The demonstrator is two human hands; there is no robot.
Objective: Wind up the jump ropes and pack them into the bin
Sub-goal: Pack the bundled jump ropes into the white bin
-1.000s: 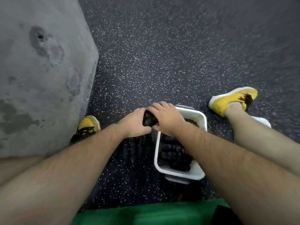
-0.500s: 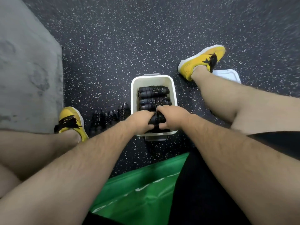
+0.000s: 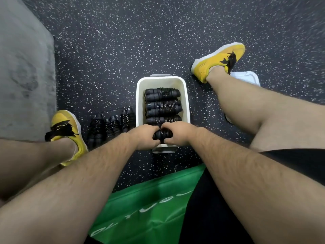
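Two hands, left hand (image 3: pixel 145 136) and right hand (image 3: pixel 176 132), grip one wound jump rope (image 3: pixel 162 134) over the near end of the bin (image 3: pixel 139 95). Bundle likely light and springy; hold across the coils so they cannot unwind.

Smooth white plastic bin (image 3: pixel 139 103) (slightly glossy) on matt, speckled rubber floor (image 3: pixel 123 41).

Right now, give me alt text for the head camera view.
Both hands, left hand and right hand, grip a wound black jump rope over the near end of a white bin holding more wound ropes; three more bundles lie on the floor beside it.
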